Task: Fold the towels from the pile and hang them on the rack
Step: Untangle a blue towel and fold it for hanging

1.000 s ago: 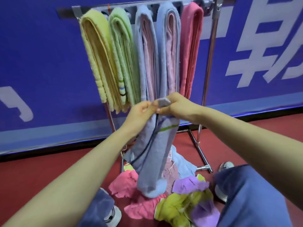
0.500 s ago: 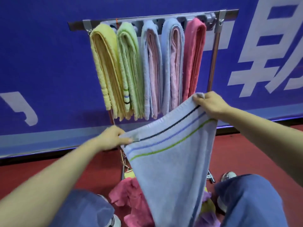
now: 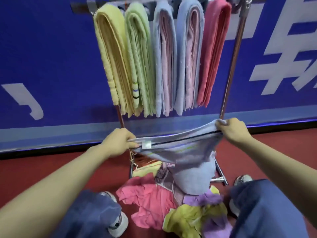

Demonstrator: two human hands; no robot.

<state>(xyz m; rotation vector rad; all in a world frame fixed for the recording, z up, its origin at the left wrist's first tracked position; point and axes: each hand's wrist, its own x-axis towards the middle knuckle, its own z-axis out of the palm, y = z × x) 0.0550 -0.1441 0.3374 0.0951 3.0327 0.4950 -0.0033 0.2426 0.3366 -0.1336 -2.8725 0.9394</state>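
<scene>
Two corners of the striped blue towel (image 3: 188,152) sit pinched in my left fingers (image 3: 131,140) and right fingers (image 3: 221,123), top edge stretched below the hung towels (image 3: 164,57), open gap between; it lies flatter than before.

Left hand (image 3: 118,143) and right hand (image 3: 234,129) each grip one end of a pale blue striped towel (image 3: 187,157), stretched between them below the rack (image 3: 231,69). Five folded towels hang there. Loose towels (image 3: 151,201) lie heaped on the red floor (image 3: 42,169).
</scene>
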